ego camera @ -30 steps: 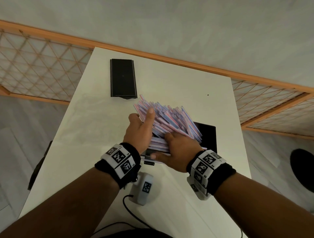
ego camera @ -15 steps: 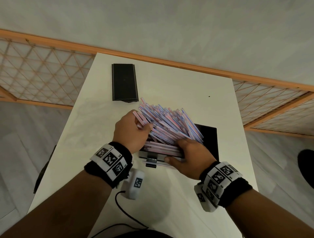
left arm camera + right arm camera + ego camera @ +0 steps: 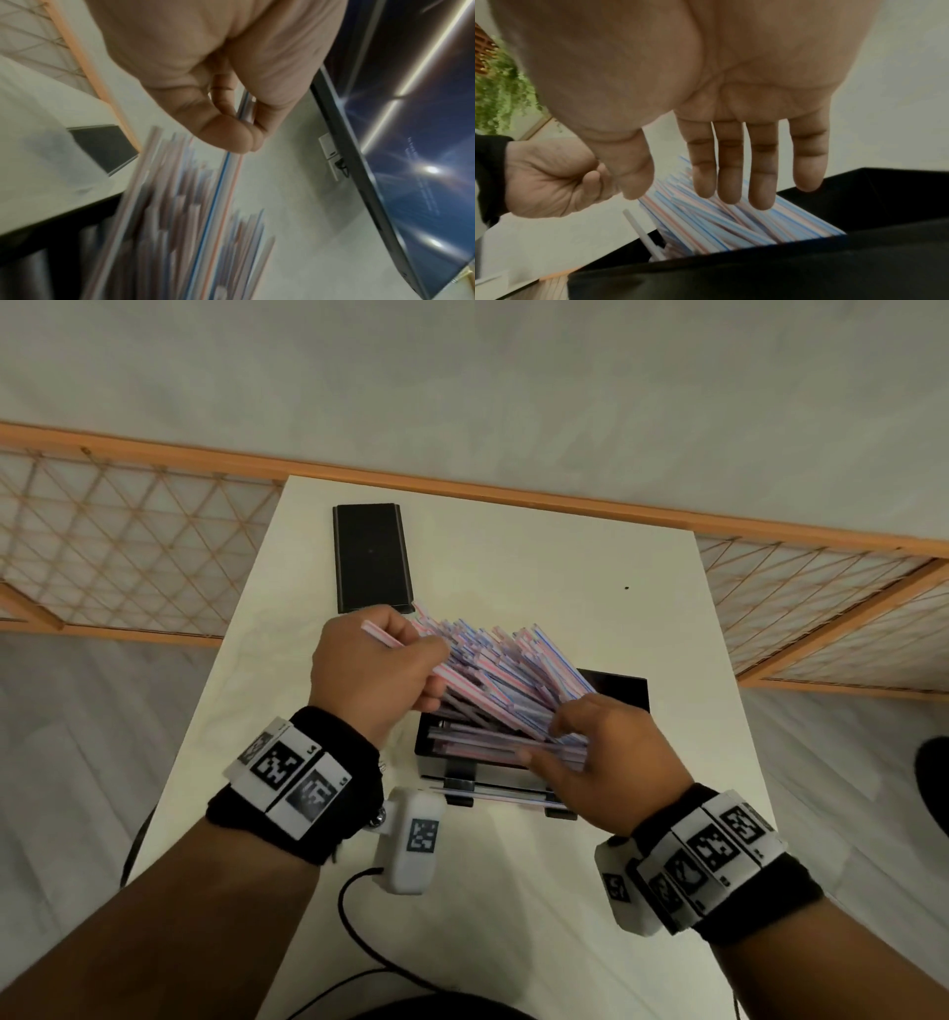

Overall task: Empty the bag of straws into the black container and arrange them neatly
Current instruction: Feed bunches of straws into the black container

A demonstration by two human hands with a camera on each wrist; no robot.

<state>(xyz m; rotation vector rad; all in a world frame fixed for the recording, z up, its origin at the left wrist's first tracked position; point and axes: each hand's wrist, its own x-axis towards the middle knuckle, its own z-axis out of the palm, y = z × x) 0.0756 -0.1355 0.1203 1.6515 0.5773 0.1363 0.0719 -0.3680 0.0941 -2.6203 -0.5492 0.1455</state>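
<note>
Straws, thin plastic ones striped pink and blue, lie heaped in the open black rectangular container, many slanting out over its far-left rim. The left hand pinches a few at that rim. The right hand, fingers straight, rests on the pile's near end. Arranging seems underway; next, likely, the leaning straws need laying flat inside.

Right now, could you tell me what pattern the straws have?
The straws are white with thin blue and pink-red lengthwise stripes, clearest in the right wrist view.
</note>
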